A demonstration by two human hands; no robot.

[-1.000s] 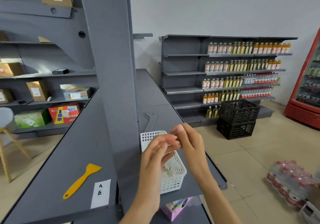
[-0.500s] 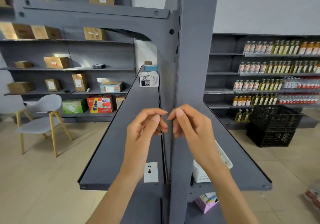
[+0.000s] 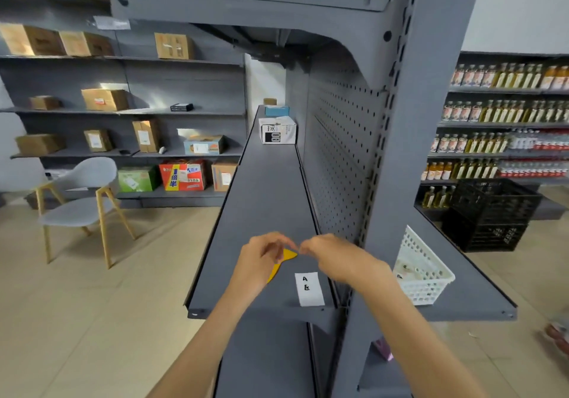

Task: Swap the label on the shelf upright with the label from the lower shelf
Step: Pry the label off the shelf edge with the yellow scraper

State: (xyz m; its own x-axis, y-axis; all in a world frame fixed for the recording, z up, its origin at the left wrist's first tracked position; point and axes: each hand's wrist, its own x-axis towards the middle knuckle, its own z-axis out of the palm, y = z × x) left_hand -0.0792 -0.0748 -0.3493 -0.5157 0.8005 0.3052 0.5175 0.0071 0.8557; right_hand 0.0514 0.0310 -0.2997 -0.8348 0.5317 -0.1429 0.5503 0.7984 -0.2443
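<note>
A white paper label (image 3: 308, 288) with handwritten marks lies flat on the grey shelf (image 3: 264, 200), near its front edge. The grey shelf upright (image 3: 409, 182) rises just right of it; I see no label on its visible face. My left hand (image 3: 261, 262) and my right hand (image 3: 332, 259) hover above the shelf just behind the label, fingertips pinched and almost touching each other. Blur hides whether anything small is between the fingers. A yellow scraper (image 3: 288, 256) lies on the shelf, mostly covered by my left hand.
A white plastic basket (image 3: 431, 286) with small items stands on the shelf right of the upright. Boxes (image 3: 277, 129) sit at the shelf's far end. A grey chair (image 3: 83, 200) stands on the floor to the left, black crates (image 3: 489, 212) to the right.
The view has swung left around the upright to the left-hand shelf. Both hands moved lower, over the scraper and label, still pinched together.
</note>
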